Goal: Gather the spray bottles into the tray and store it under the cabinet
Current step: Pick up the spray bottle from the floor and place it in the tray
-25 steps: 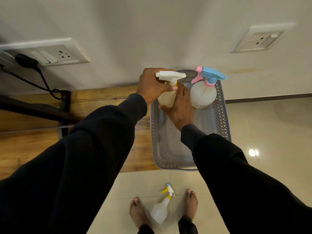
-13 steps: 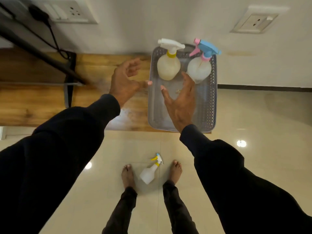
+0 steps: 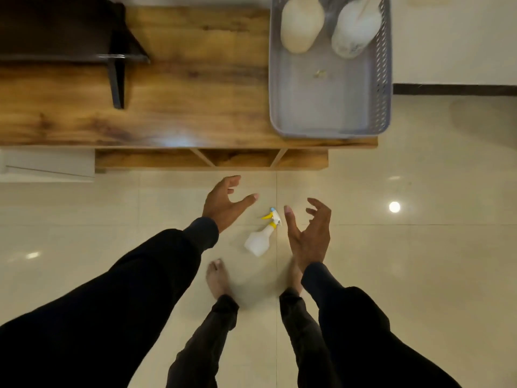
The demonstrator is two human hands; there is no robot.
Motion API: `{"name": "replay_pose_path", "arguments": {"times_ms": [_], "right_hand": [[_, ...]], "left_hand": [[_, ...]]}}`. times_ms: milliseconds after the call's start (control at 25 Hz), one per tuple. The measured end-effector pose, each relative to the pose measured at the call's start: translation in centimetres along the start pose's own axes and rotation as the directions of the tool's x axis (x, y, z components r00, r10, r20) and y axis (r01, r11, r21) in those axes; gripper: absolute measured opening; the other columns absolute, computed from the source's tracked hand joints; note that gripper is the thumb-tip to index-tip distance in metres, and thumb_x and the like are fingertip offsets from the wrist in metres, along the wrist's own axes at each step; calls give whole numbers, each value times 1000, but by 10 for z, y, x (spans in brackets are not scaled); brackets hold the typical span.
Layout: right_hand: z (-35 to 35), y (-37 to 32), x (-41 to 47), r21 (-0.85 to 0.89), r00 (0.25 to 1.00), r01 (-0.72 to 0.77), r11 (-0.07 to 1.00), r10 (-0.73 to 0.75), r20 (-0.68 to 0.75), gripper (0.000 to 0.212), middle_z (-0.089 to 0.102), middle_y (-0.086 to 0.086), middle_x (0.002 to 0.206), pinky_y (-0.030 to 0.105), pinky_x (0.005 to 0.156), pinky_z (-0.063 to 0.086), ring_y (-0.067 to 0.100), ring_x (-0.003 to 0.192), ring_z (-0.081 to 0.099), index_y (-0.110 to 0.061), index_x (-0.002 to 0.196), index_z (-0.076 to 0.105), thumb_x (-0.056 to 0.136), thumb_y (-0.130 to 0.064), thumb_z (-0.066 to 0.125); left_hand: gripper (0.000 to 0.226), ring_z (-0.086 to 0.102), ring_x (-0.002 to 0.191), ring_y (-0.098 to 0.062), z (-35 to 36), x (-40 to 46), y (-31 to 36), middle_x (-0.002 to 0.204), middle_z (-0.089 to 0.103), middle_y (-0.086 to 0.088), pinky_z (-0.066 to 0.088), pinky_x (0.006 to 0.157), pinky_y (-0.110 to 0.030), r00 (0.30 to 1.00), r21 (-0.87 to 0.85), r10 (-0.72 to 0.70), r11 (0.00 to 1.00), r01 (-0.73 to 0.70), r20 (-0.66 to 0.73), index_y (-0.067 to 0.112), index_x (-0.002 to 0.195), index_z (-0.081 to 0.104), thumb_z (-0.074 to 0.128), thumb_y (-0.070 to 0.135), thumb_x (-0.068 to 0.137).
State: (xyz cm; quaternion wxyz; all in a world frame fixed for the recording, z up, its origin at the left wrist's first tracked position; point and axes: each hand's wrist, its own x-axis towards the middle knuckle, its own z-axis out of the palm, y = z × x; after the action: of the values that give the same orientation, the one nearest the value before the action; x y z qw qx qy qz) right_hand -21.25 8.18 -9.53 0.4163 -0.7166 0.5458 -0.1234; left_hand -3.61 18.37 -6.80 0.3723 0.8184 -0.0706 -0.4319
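Note:
A small white spray bottle (image 3: 260,238) with a yellow and blue nozzle lies on the tiled floor between my feet. My left hand (image 3: 223,203) hovers open above and left of it, and my right hand (image 3: 309,233) hovers open just to its right; neither touches it. On the wooden cabinet top sits a grey perforated tray (image 3: 330,119). Two spray bottles stand at its far end, a cream one (image 3: 300,26) on the left and a white one (image 3: 355,32) on the right, their nozzles cut off by the frame.
The wooden cabinet (image 3: 181,88) has open compartments (image 3: 237,159) under its top. A dark metal stand (image 3: 112,51) rests on its left part. My bare feet (image 3: 218,278) stand on the glossy floor, and a dark skirting (image 3: 453,89) runs along the wall at right.
Both hands have left the tray and dropped down over the floor, either side of the small bottle. The view has tilted downward, so the wall and sockets are out of frame.

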Motion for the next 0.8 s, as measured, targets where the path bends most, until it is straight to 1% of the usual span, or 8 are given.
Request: {"name": "replay_pose_path", "arguments": {"times_ms": [80, 160, 320, 400, 480, 520, 600, 800], "right_hand": [[20, 50, -17, -79, 972, -206, 975, 214, 97, 83, 40, -22, 134, 36, 87, 54, 10, 117, 57, -39, 134, 34, 70, -86, 56], [43, 97, -25, -185, 896, -365, 913, 398, 199, 109, 34, -18, 148, 40, 93, 53, 19, 123, 58, -36, 142, 28, 55, -98, 51], [93, 171, -20, -419, 743, -468, 779, 603, 291, 131, 35, -8, 155, 49, 105, 45, 29, 130, 52, -31, 149, 23, 42, -102, 47], [118, 198, -15, -500, 686, -483, 719, 665, 294, 133, 39, -10, 154, 47, 111, 36, 28, 134, 48, -34, 149, 23, 38, -104, 45], [144, 214, -9, -493, 630, -525, 694, 706, 322, 128, 44, -4, 152, 38, 111, 30, 27, 135, 47, -29, 150, 25, 45, -97, 55], [159, 222, -7, -433, 607, -572, 697, 714, 348, 123, 45, 3, 150, 35, 108, 32, 29, 135, 47, -23, 150, 27, 53, -88, 64], [187, 240, -2, -317, 579, -662, 680, 732, 360, 116, 46, 11, 147, 40, 106, 43, 32, 131, 49, -13, 148, 28, 61, -72, 76], [237, 270, 6, -208, 512, -780, 591, 792, 332, 108, 45, 13, 146, 45, 107, 46, 34, 132, 48, -8, 147, 27, 67, -57, 81]], "left_hand": [[79, 48, 134, -16, 21, 8, -37, 149, 49, 5, 43, 109, -36, 996, 13, -62, 998, 61, 58, 25, 144, 44, 76, 52, 77], [84, 44, 138, -18, 46, 25, -73, 153, 45, 3, 40, 112, -36, 991, 27, -105, 994, 103, 88, 26, 147, 39, 75, 55, 76], [88, 43, 140, -19, 96, 74, -140, 153, 44, 2, 38, 114, -38, 977, 43, -183, 983, 179, 106, 28, 149, 37, 73, 59, 75], [88, 44, 140, -21, 119, 99, -170, 153, 44, 1, 39, 113, -37, 971, 49, -209, 978, 205, 118, 27, 149, 37, 74, 57, 75], [87, 46, 138, -22, 140, 119, -195, 152, 46, -1, 40, 111, -35, 963, 52, -234, 972, 229, 132, 26, 149, 38, 77, 53, 75], [86, 47, 137, -23, 151, 128, -208, 151, 47, -2, 40, 109, -35, 960, 64, -241, 970, 234, 142, 24, 148, 38, 77, 49, 76], [81, 48, 136, -26, 174, 147, -229, 150, 48, -6, 41, 109, -36, 956, 113, -247, 967, 230, 161, 21, 148, 39, 77, 41, 79], [79, 50, 135, -26, 212, 185, -262, 148, 51, -6, 41, 106, -34, 956, 203, -234, 959, 196, 179, 16, 147, 40, 78, 33, 79]]}}
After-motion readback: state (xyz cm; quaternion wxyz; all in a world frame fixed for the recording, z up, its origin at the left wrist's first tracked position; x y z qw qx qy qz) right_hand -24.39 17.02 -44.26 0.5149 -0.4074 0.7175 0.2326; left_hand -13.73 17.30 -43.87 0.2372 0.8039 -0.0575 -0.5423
